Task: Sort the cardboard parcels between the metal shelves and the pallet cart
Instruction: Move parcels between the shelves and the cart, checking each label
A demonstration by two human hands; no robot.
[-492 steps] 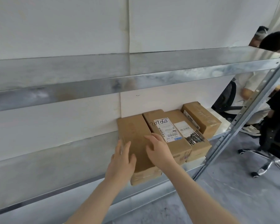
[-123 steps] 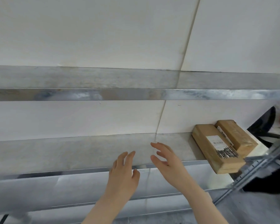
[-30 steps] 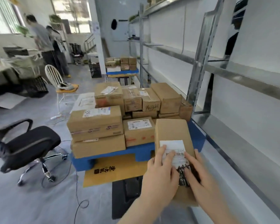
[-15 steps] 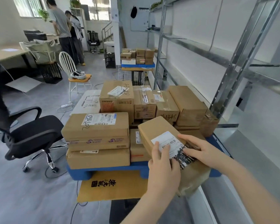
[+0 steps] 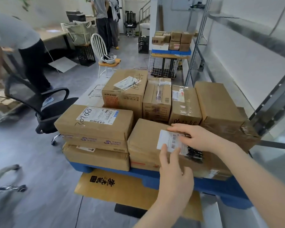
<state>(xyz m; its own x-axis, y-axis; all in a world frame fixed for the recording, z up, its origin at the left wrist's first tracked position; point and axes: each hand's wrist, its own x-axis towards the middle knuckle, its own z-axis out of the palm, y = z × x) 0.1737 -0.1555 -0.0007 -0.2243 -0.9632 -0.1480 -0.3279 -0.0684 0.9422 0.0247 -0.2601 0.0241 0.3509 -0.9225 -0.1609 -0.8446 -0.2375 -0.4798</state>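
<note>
A brown cardboard parcel (image 5: pixel 145 137) with a white barcode label lies flat on the front right of the stack on the blue pallet cart (image 5: pixel 138 174). My right hand (image 5: pixel 197 137) rests flat on its top over the label. My left hand (image 5: pixel 174 175) holds its near edge, fingers touching the label. Beside it on the left are two stacked parcels, the top one (image 5: pixel 95 122) marked with handwriting. Several taller parcels (image 5: pixel 156 97) stand behind. The metal shelves (image 5: pixel 237 63) run along the right.
A shelf upright (image 5: pixel 273 102) stands close to the cart's right corner. A black office chair (image 5: pixel 53 109) is left of the cart, and a person (image 5: pixel 23 46) bends over behind it. A white chair (image 5: pixel 102 51) and a second loaded cart (image 5: pixel 171 41) stand farther back.
I turned from the shelf to the pallet cart carrying the labelled parcel. In the last half second it came down flat onto the front right stack.
</note>
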